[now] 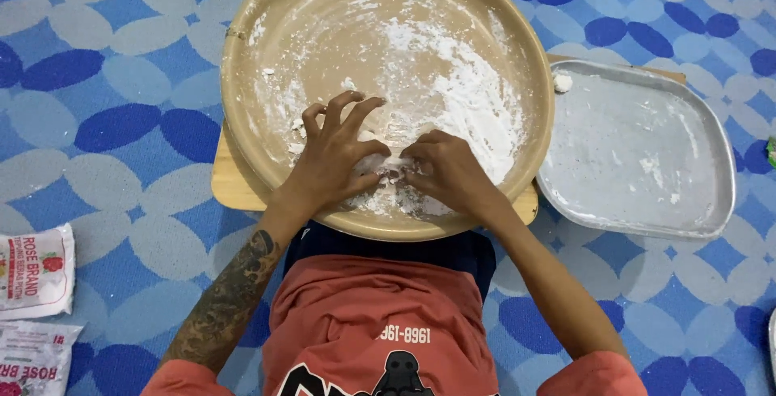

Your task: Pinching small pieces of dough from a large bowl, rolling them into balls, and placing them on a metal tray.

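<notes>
A blue floor mat point(121, 121) patterned with pale ovals spreads across the room, and on it a light wooden board point(230, 190) carries one large round tan basin point(242, 121) dusted with white flour. A person in a rust-red shirt leans over it, both hands down at the near side of the basin. The left hand point(335, 157) lies with fingers spread and curled, pressing on a small clump of white dough point(386, 176); the right hand point(449, 174) is curled loosely against the same clump, fingertips gathering it. The work looks to be at the kneading stage, the loose flour not yet all drawn in. To the right rests one floury grey metal tray point(638, 153) holding one small dough bit point(563, 82). Two white flour bags point(32, 271) lie at the left edge.
</notes>
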